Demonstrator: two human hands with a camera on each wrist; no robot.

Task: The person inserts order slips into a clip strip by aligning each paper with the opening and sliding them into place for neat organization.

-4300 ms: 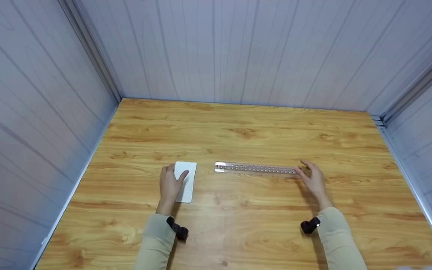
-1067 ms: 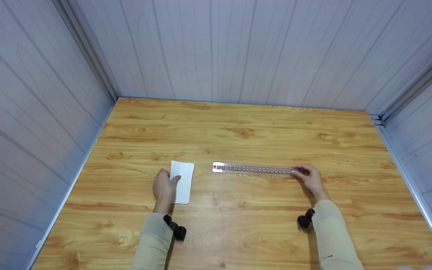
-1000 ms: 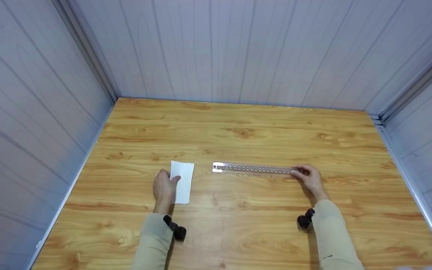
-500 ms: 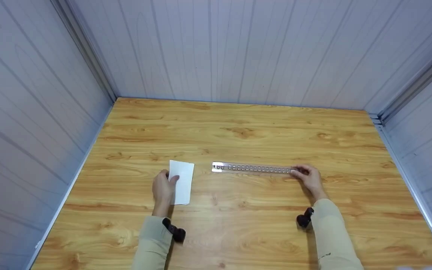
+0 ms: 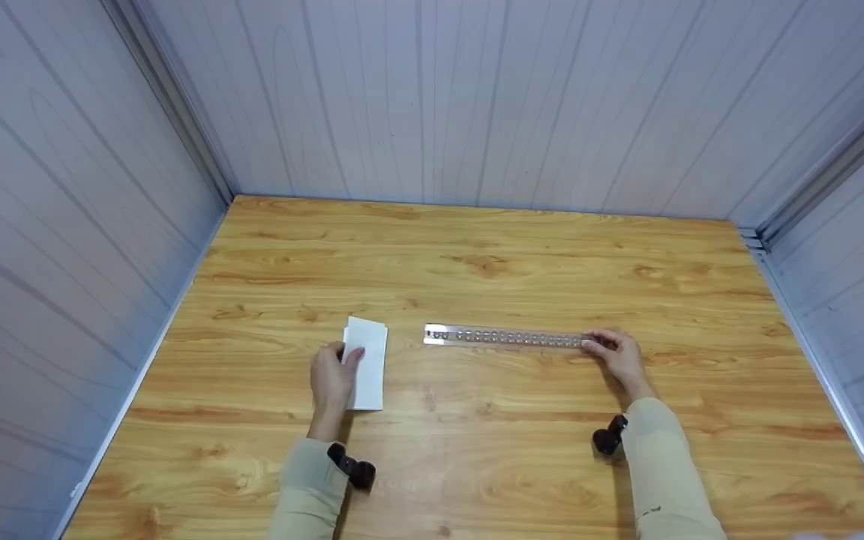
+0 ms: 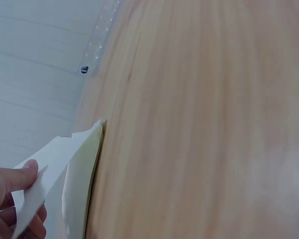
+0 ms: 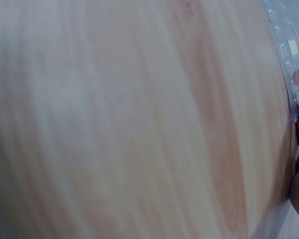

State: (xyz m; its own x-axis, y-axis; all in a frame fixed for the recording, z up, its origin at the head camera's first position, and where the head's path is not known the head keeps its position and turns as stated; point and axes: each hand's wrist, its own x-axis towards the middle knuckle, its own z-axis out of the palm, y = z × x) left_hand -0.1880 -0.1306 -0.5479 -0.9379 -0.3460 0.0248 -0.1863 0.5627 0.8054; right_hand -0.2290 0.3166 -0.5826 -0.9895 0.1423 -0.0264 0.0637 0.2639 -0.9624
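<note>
My left hand [image 5: 332,379] pinches a white paper sheet [image 5: 369,367] between thumb and fingers at its left edge. In the left wrist view the sheet [image 6: 52,162] bends up from another pale, yellowish-edged paper layer [image 6: 82,184] on the table. On the other side, my right hand [image 5: 621,361] grips the right end of a long clear plastic strip [image 5: 507,337], marked with rows of small round shapes. The strip lies crosswise, its left end a short gap from the paper. At the edge of the right wrist view, a thumb presses on the strip [image 7: 286,50].
The wood-grain table [image 5: 477,450] is bordered by a pale panelled back wall [image 5: 447,97] and side walls on the left [image 5: 64,225] and right [image 5: 852,247]. A black wrist camera [image 5: 357,471] sits on the left sleeve, another camera [image 5: 609,436] on the right.
The right hand, earlier with its index finger raised, has closed round the strip's end and stays there. The left hand has shifted slightly right, and the sheet's top edge now sits askew over the layer beneath.
</note>
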